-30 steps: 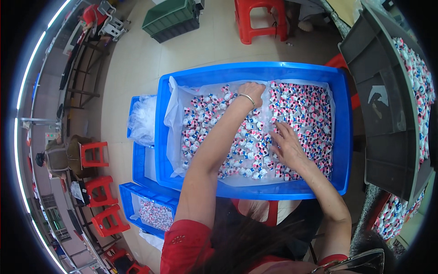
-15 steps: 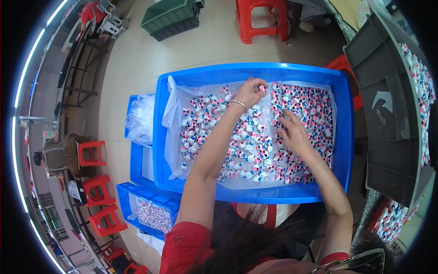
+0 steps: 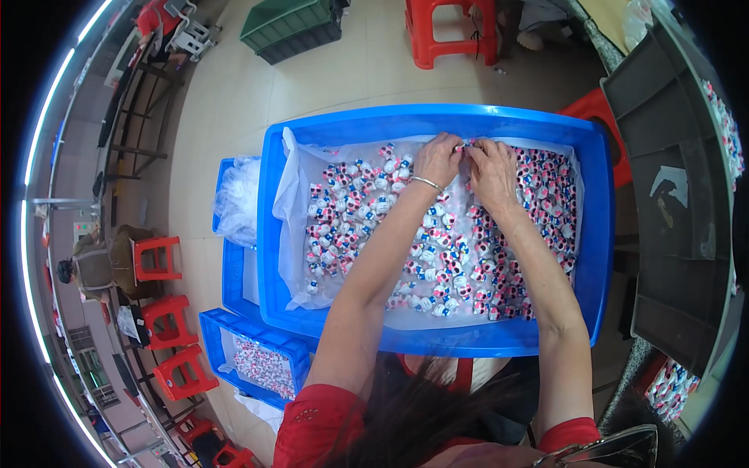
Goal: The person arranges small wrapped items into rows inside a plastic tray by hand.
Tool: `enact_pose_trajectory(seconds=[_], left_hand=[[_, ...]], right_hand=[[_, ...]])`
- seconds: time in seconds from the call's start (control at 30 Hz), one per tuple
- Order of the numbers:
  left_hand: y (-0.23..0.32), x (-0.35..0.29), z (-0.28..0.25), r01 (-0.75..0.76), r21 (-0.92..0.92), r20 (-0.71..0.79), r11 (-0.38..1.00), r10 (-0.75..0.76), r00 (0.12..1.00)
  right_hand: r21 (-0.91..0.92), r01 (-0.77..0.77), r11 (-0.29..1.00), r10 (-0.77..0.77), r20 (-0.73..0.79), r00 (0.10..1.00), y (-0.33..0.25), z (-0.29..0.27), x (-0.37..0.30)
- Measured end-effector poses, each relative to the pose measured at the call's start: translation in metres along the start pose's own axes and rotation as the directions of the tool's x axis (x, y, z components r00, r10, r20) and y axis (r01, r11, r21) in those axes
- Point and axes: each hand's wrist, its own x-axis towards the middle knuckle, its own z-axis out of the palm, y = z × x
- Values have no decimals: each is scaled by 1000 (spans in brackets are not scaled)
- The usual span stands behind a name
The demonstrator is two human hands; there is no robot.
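Note:
A large blue plastic bin (image 3: pixel 429 115), lined with white sheeting (image 3: pixel 292 214), lies in front of me. Many small white, pink and blue figurines (image 3: pixel 382 204) with dark round eyes cover the liner. They lie loosely on the left and more tightly packed in rows on the right (image 3: pixel 546 207). Near the bin's far side my left hand (image 3: pixel 438 161), with a bangle at the wrist, pinches a small figurine (image 3: pixel 466 143). My right hand (image 3: pixel 493 170) meets it there, its fingertips closed on the same piece. The fingers hide most of that figurine.
Smaller blue crates stand at the left, one with clear plastic wrap (image 3: pixel 240 203), one with tiny pieces (image 3: pixel 265 369). A grey crate (image 3: pixel 675 195) tilts up on the right. Red stools (image 3: pixel 449 35) and a green crate (image 3: pixel 289 30) stand beyond. A person (image 3: pixel 94 269) sits far left.
My right hand has moved up and away from the packed figurines to meet my left hand. My left hand has shifted slightly right, still holding its figurine.

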Motion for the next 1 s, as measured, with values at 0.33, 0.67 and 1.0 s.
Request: enact_pose_trajectory(seconds=[0.33,0.67,1.0], left_hand=[[5,-5,-20,-73,13,-149,997,74,986],[53,-7,-52,-117,611,470,783,-240,849],[14,1,-48,43,210,362,977,-119,925]], right_hand=[[-95,-12,995,14,13,1000,7,25,16],[69,-59,996,57,36,998,5,-17,-9],[-24,114,993,-111,105,988,4,-14,-17]])
